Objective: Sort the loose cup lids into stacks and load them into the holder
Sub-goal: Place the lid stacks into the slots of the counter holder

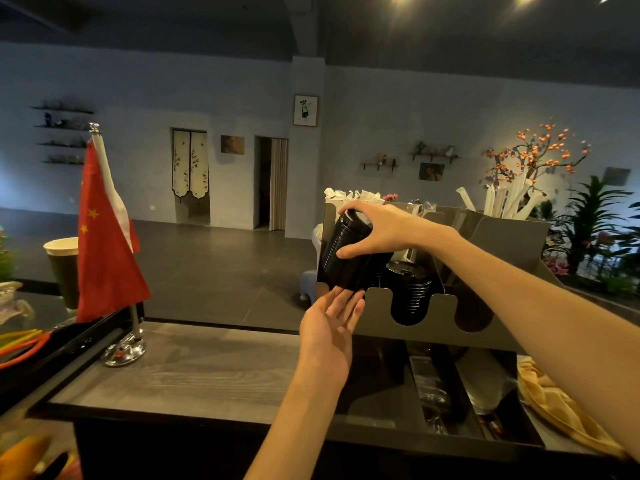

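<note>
The right hand (377,226) grips a tall stack of black lids (346,254) tilted over the holder (446,306) (its left slot), the flat, open left hand (329,327) props it underneath; next, slide it down straight.

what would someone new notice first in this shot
Centre frame, the right hand grips a tall tilted stack of black ribbed plastic cup lids at the left slot of the grey metal lid holder, while the open left hand supports it from below. A bright red flag with yellow stars stands on a chrome base at left.
</note>
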A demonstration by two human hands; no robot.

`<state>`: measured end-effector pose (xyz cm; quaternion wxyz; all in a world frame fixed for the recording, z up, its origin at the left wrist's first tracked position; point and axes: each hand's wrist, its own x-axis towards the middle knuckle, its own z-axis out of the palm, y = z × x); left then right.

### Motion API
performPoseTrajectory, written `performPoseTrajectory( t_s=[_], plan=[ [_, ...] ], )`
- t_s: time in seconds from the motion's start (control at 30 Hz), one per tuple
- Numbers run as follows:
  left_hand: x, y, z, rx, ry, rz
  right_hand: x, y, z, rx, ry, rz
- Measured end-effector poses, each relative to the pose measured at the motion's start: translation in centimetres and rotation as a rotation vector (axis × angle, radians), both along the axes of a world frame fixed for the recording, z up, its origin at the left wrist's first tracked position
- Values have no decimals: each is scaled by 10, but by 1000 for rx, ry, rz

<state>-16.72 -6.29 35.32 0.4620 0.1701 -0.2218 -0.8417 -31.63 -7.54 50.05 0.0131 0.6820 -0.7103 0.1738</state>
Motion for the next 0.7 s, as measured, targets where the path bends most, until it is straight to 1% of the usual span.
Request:
performPoseTrajectory(
  t_s=[0.23,0.43,0.7],
  plan=[
    [4,7,-10,72,141,-11,11,-7,-3,9,110,-24],
    [15,8,-6,216,173,-108,17,-7,-2,38,177,-13],
    [24,16,-3,265,167,-156,21,-10,-11,103,230,-24]
  ],
)
